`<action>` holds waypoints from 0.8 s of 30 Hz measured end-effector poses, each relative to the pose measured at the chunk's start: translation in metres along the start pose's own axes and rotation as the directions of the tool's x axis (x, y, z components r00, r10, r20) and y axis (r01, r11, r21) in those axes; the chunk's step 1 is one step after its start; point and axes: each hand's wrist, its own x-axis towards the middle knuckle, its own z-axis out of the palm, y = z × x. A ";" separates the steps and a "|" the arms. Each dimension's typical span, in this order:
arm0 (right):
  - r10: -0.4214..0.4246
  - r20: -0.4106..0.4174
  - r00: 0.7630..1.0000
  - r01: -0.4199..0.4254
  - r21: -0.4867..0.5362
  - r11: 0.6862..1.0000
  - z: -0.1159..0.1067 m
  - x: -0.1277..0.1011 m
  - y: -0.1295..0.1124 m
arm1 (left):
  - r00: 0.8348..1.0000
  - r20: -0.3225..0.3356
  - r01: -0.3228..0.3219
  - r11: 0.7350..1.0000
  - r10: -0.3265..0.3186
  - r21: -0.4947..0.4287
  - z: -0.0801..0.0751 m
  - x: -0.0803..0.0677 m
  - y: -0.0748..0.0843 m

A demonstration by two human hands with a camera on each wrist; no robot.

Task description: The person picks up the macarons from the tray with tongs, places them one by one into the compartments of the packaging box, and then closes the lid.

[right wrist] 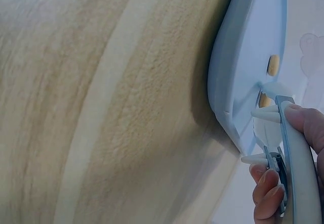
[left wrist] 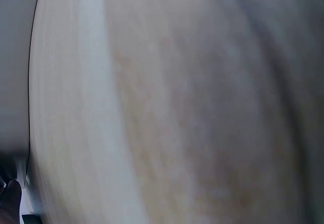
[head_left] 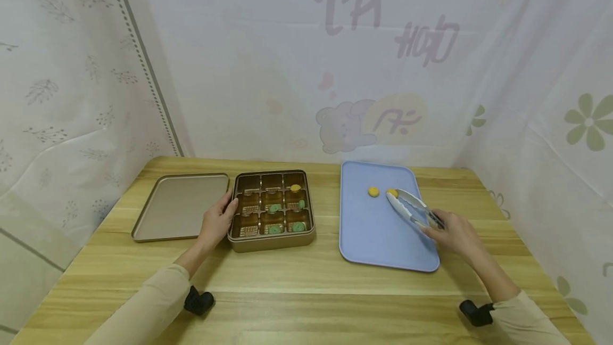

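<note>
Metal tongs [head_left: 413,208] in right hand [head_left: 454,233], tips at yellow ball [head_left: 392,192].

Tongs [head_left: 413,208] — metal, arms parted, tips at a yellow ball [head_left: 392,192] on the blue tray [head_left: 373,233], pointing toward 10 o'clock. Gold compartment box [head_left: 271,210] — uncovered, nine cells, at the tray's 9 o'clock.

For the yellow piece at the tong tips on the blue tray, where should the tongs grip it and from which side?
Grip the yellow piece across its rounded sides, low near the blue tray. Come from its near right, where the tongs in the right hand already point. It looks small and domed, so pinching the top would probably slip. The other yellow piece lies apart on the left.
</note>
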 end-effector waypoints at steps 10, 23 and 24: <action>-0.005 -0.019 1.000 0.005 -0.002 1.000 -0.005 -0.001 -0.004 | 1.000 -0.003 0.003 1.000 -0.003 -0.003 0.000 0.002 -0.001; -0.150 -0.050 0.987 0.149 -0.022 0.989 -0.009 0.021 -0.052 | 1.000 0.008 0.004 1.000 -0.004 -0.010 0.001 0.001 -0.001; -0.164 -0.057 0.985 0.163 -0.021 0.986 -0.007 0.024 -0.058 | 1.000 0.010 0.003 1.000 -0.003 -0.009 0.001 0.001 -0.001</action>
